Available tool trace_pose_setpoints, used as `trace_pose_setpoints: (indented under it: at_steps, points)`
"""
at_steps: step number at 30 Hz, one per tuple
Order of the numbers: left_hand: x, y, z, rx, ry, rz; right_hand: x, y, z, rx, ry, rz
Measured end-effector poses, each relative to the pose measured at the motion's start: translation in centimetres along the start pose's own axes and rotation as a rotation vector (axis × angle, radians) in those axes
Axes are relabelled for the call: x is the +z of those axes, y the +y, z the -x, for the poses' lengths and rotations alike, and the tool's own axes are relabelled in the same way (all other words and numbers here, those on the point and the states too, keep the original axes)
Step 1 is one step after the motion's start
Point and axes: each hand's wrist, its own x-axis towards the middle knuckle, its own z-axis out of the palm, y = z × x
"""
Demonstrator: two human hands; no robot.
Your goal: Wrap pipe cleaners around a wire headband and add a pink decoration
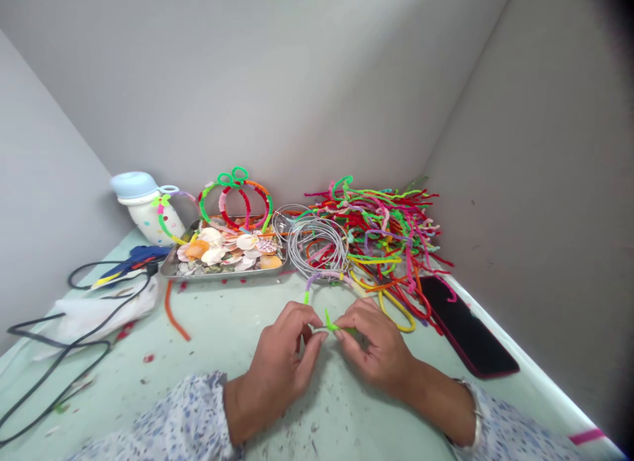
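Close together over the table, both my hands work at a small hoop (331, 275) partly wrapped in purple, pink and light green fuzzy pipe cleaner. My right hand (376, 345) pinches a bright green pipe cleaner (329, 321), whose short end sticks up between the two hands. My left hand (284, 352) has thumb and forefinger drawn together at a thin wire end of the hoop, beside the green piece. Part of the hoop's right side is hidden behind my right fingers. Just beyond the hoop lies a coil of grey wire (317, 246).
A metal tray (222, 274) of shells (212, 246) has finished-looking hoops (246, 207) standing on it. A heap of colourful pipe cleaners (386, 223) lies back right, by a phone (465, 329). At left are a bottle (148, 207), blue-handled pliers (136, 257), a black cable (64, 345) and a plastic bag (99, 316).
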Motion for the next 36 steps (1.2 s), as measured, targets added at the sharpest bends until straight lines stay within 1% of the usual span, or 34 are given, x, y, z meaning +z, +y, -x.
trace_pose_setpoints:
  at_steps: [3,8,14,21,28,36]
  points:
    - [-0.2,-0.3,-0.3,0.095,-0.021,-0.047,0.2,0.1,0.1,0.011,-0.013,-0.015]
    - [-0.3,-0.9,-0.4,0.193,-0.037,-0.103,0.4,0.2,0.2,0.022,-0.026,-0.018]
    - [-0.3,-1.5,-0.5,0.282,0.021,-0.137,0.3,0.3,0.4,0.023,-0.04,-0.021]
    - [-0.8,-1.7,-0.5,0.421,0.011,-0.257,0.3,0.3,0.2,0.046,-0.039,-0.039]
    - [-1.0,-1.7,-0.6,0.473,0.016,-0.338,0.4,0.0,0.1,0.059,-0.015,-0.048]
    - [-0.8,-1.7,-0.6,0.476,0.05,-0.319,0.2,-0.2,0.0,0.07,-0.002,-0.031]
